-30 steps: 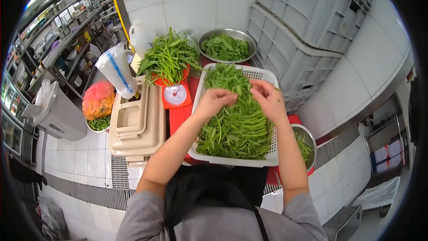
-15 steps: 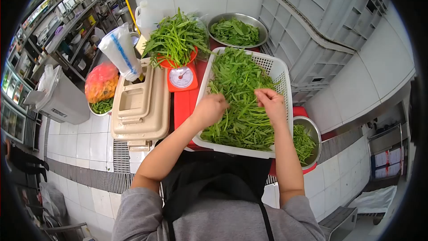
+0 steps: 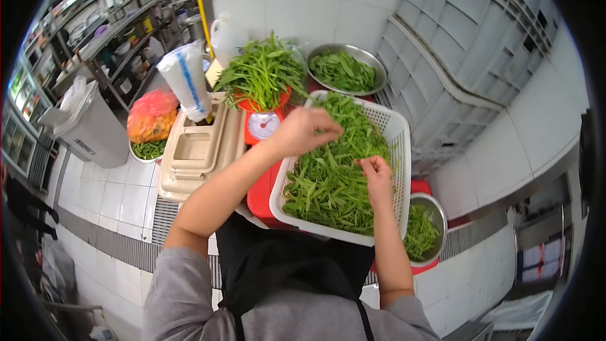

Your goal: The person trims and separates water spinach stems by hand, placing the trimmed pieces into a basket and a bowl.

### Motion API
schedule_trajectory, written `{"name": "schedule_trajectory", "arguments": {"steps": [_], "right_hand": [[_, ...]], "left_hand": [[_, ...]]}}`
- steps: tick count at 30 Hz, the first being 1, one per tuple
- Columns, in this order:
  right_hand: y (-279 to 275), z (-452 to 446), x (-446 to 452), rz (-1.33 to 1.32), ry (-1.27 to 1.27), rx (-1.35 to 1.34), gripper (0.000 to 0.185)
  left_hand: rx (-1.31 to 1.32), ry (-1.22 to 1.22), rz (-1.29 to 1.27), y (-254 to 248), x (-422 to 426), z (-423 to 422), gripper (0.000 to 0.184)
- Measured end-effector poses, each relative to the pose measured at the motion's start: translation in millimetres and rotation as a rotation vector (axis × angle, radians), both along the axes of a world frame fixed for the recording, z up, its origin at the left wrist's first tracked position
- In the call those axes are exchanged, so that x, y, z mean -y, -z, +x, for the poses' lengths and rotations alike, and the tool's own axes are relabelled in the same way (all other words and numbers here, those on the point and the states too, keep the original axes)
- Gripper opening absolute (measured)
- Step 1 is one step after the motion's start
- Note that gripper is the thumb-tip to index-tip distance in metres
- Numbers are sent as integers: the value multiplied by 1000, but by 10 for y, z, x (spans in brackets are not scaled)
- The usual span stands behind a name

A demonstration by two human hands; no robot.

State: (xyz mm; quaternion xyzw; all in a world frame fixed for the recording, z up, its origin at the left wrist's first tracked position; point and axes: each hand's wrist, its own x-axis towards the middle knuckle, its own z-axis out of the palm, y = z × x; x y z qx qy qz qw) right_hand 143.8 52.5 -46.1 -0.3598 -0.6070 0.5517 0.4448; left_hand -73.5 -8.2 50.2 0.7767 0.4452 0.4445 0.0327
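A white perforated plastic basket [image 3: 402, 151] in front of me is heaped with leafy green stalks [image 3: 331, 180]. My left hand [image 3: 307, 131] hovers over the upper left of the heap, fingers loosely bent and a little apart, with nothing visible in them. Over the right side of the basket is my right hand [image 3: 379, 180], thumb and forefinger pinched together. Whatever lies between those fingertips is too small to make out. Behind the left hand, a bundle of long-stemmed greens [image 3: 265, 76] lies on an orange kitchen scale [image 3: 262, 125].
Steel bowls of greens stand behind the basket [image 3: 382, 76] and at its right [image 3: 443, 224]. On the left are a beige lidded container [image 3: 218, 145], a roll of plastic bags [image 3: 185, 79] and an orange-filled bag [image 3: 151, 117]. Grey crates [image 3: 467, 57] line the right wall.
My left hand has moved up and away from the left middle of the heap, its fingers loosening. The right hand stays pinched over the basket's right side. The camera view has shifted.
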Motion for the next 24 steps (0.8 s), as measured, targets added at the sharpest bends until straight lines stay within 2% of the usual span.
{"name": "schedule_trajectory", "arguments": {"steps": [2,3,6,7,9,12,13,16,19,22,23,24], "right_hand": [[-89,-63,51,43,20,-39,11],[-131,-128,79,-25,34,-144,11],[-381,-127,152,-96,-11,-93,10],[-420,-133,116,36,10,-6,12],[-503,-143,28,292,59,173,17],[-828,-275,29,339,-18,55,23],[-887,-325,21,485,-39,84,23],[-1121,-427,204,337,-216,222,26],[-1004,-504,166,-27,-381,56,33],[-907,-512,154,-269,-446,-244,38],[-826,-472,58,-322,-543,-285,32],[-821,-475,69,-335,-523,-252,30]], "left_hand": [[255,-83,-107,-166,-98,-166,15],[382,-117,-159,-257,-90,-215,17],[570,-146,-255,-490,-5,-290,20],[681,-104,-322,-504,6,-323,21],[740,-87,-319,-505,25,-315,21],[770,-31,-345,-474,70,-259,20],[770,-4,-362,-451,85,-225,20],[766,17,-377,-482,159,-82,19],[815,33,-396,-475,213,-27,19],[889,21,-399,-395,259,-46,21],[914,12,-394,-374,276,-75,21],[940,-16,-397,-347,326,-106,21]]}}
